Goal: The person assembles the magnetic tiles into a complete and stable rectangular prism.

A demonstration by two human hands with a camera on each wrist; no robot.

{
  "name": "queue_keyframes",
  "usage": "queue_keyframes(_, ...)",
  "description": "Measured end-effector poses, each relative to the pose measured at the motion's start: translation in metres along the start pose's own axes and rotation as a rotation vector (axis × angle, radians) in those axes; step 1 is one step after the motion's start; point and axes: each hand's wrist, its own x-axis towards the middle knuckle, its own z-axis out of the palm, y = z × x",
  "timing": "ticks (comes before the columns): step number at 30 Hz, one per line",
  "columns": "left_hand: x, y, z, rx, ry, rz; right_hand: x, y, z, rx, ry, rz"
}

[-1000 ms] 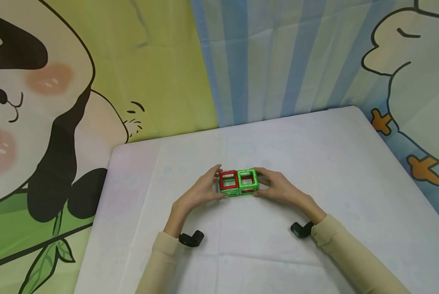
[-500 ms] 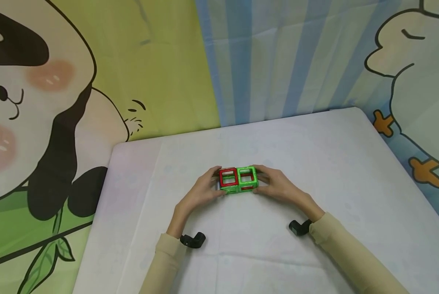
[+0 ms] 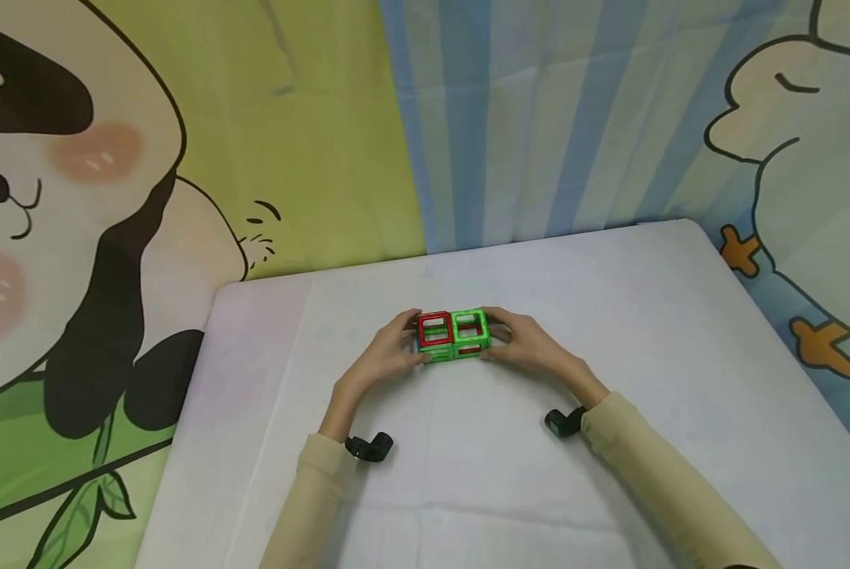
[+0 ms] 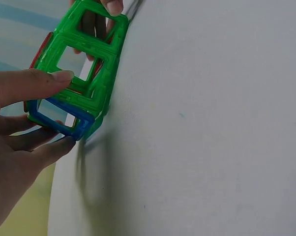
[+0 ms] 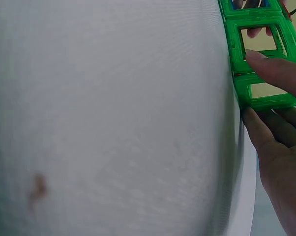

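Two joined cubes of magnetic building tiles (image 3: 454,351) lie between both hands near the middle of the table. In the head view the left cube has a red top frame and the right one a green top frame. The left hand (image 3: 385,352) grips the left end, its thumb on the green front side and its fingers at a blue end tile (image 4: 59,118). At the other end the right hand (image 3: 531,344) holds the green tiles (image 5: 258,44), thumb in front and fingers round the end. The far side of the block is mostly hidden.
A white cloth covers the table (image 3: 467,474). Behind its far edge hangs a printed curtain (image 3: 325,142) with a panda and blue stripes. Black wrist cameras (image 3: 369,448) sit under both forearms.
Both hands and the tile block have shifted slightly up and to the left in the head view. The hold on the block looks the same.
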Motion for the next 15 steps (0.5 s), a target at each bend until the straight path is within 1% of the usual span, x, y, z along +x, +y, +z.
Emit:
queue_keyframes(3,0.002,-0.001,0.000,0.001,-0.010,-0.006,0.001,0.001,-0.001,0.010,-0.006,0.004)
queue_keyframes(6,0.002,0.001,-0.002,-0.011,-0.014,-0.024,0.001,0.001,-0.001,0.034,-0.016,0.000)
queue_keyframes(8,0.001,0.002,-0.002,-0.009,-0.011,-0.042,0.000,0.001,-0.001,0.027,-0.016,-0.007)
queue_keyframes(10,-0.001,0.003,-0.002,-0.002,-0.002,-0.050,-0.001,0.001,-0.002,-0.005,-0.007,-0.027)
queue_keyframes(13,-0.006,0.005,-0.001,0.031,0.023,-0.023,-0.005,-0.002,-0.002,-0.069,0.037,-0.076)
queue_keyframes(15,-0.010,0.006,0.002,0.066,0.052,0.029,-0.009,-0.004,-0.001,-0.095,0.074,-0.117)
